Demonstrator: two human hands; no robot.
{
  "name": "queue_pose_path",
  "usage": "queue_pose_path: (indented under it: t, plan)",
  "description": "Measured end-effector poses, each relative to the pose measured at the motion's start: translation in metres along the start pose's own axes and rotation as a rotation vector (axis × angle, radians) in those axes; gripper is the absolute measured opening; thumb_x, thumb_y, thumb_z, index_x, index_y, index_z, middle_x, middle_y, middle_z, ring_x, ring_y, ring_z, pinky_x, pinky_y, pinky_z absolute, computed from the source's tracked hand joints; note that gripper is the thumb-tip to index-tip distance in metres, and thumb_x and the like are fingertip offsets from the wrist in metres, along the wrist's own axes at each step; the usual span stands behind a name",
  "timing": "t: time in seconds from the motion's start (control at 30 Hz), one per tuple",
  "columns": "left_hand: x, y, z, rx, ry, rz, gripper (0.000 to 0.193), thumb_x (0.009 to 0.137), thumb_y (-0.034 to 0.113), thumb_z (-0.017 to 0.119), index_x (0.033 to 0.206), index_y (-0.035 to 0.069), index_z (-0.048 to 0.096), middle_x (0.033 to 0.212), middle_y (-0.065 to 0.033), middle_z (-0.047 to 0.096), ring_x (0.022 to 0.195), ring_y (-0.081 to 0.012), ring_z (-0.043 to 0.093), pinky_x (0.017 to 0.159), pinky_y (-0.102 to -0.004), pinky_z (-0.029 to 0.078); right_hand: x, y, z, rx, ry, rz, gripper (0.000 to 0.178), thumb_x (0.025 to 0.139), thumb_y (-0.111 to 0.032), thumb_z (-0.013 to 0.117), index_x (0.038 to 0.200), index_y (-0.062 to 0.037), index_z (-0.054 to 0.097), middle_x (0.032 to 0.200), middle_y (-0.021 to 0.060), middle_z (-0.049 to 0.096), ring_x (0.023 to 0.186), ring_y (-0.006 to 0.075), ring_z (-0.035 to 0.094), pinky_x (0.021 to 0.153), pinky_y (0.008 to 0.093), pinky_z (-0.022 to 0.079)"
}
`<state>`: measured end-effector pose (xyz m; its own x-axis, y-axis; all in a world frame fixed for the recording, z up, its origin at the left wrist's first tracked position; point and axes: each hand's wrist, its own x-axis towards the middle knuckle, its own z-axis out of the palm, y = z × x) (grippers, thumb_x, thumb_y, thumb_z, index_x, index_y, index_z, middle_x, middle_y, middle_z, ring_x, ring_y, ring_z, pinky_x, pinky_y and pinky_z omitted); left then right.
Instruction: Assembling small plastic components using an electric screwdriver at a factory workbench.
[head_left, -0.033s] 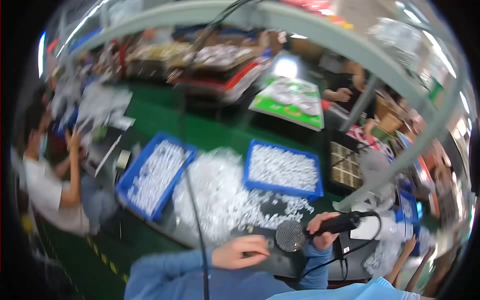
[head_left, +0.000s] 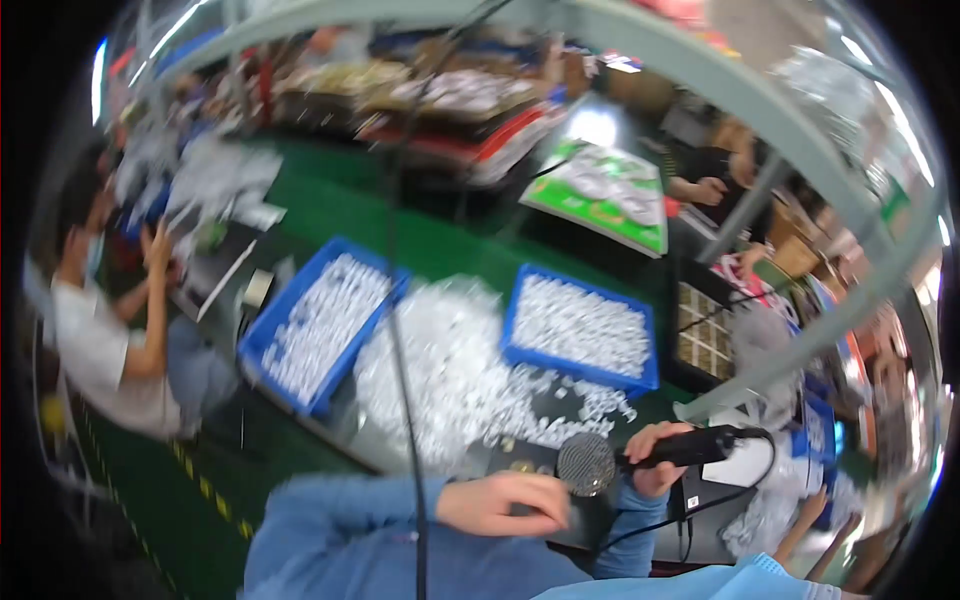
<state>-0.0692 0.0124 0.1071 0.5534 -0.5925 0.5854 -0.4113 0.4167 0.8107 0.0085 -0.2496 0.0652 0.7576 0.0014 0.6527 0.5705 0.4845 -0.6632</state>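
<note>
My right hand [head_left: 655, 460] is wrapped round the black handle of a corded tool [head_left: 685, 448] with a round, perforated-looking grey head [head_left: 586, 464]. The head points left, toward my other hand. Just below and left of it, my left hand [head_left: 507, 502] has its fingers bent down and together. Whether anything small is pinched there is hidden. Ahead of both hands, small white pieces [head_left: 560, 430] lie scattered on the dark table. They spread from a large clear plastic bag [head_left: 430, 360] full of similar pieces. A small dark block [head_left: 520, 458] lies just beyond my left hand.
Blue trays of small white parts stand left [head_left: 262, 335] and right [head_left: 630, 378] of the bag. A black cable [head_left: 400, 350] hangs in front of me. The tool's cord [head_left: 765, 475] loops at right. A grey frame bar [head_left: 800, 340] slants nearby. A co-worker [head_left: 105, 330] sits at left.
My left hand has moved right, closer to the tool's round head, and its fingers point further down. My right hand keeps its hold. The whole view has shifted slightly.
</note>
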Motion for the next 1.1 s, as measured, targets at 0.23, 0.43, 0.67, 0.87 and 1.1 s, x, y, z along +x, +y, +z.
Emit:
queue_pose_path:
  t: [0.23,0.43,0.67,0.87,1.1]
  plan:
    - [0.083,0.005,0.120,-0.666,-0.420,0.048,0.021,0.099,0.017,0.062,0.089,-0.002,0.060,0.085,-0.0142,0.060,0.082,-0.0291,0.061,0.073,-0.0407,0.048,0.006,0.004,-0.008,-0.036,-0.011,-0.038,0.059,0.087,-0.049,0.077,0.109,-0.0032,0.047,0.069,0.0056,0.051,0.053,0.0148,0.049,0.048,0.0277,0.043]
    - [0.131,-0.036,0.170,-0.654,-0.401,-0.003,0.023,0.099,0.018,0.062,0.088,-0.002,0.059,0.084,-0.0145,0.059,0.081,-0.0297,0.061,0.072,-0.0411,0.048,0.002,0.001,-0.004,-0.113,-0.023,-0.019,0.061,0.086,-0.050,0.077,0.110,-0.0030,0.046,0.070,0.0051,0.050,0.054,0.0147,0.049,0.049,0.0275,0.044]
    - [0.108,-0.020,0.150,-0.579,-0.466,-0.021,0.025,0.099,0.019,0.061,0.087,-0.002,0.058,0.083,-0.0147,0.058,0.081,-0.0305,0.060,0.072,-0.0415,0.047,0.001,-0.003,-0.012,-0.150,-0.014,-0.039,0.061,0.087,-0.052,0.075,0.110,-0.0030,0.047,0.069,0.0048,0.050,0.054,0.0138,0.049,0.050,0.0266,0.044]
    - [0.096,0.006,0.095,-0.524,-0.518,0.001,0.026,0.099,0.020,0.061,0.086,-0.002,0.057,0.082,-0.0150,0.058,0.080,-0.0311,0.060,0.071,-0.0419,0.047,0.000,-0.005,-0.007,-0.132,-0.017,-0.038,0.060,0.087,-0.052,0.075,0.109,-0.0029,0.047,0.069,0.0048,0.050,0.054,0.0143,0.049,0.050,0.0268,0.044]
    - [0.099,0.002,0.093,-0.474,-0.544,0.033,0.028,0.099,0.021,0.061,0.084,-0.002,0.056,0.081,-0.0153,0.057,0.079,-0.0319,0.059,0.071,-0.0424,0.047,0.003,-0.002,-0.005,-0.125,-0.013,-0.020,0.061,0.086,-0.050,0.076,0.110,-0.0023,0.047,0.069,0.0057,0.051,0.054,0.0147,0.049,0.049,0.0277,0.045]
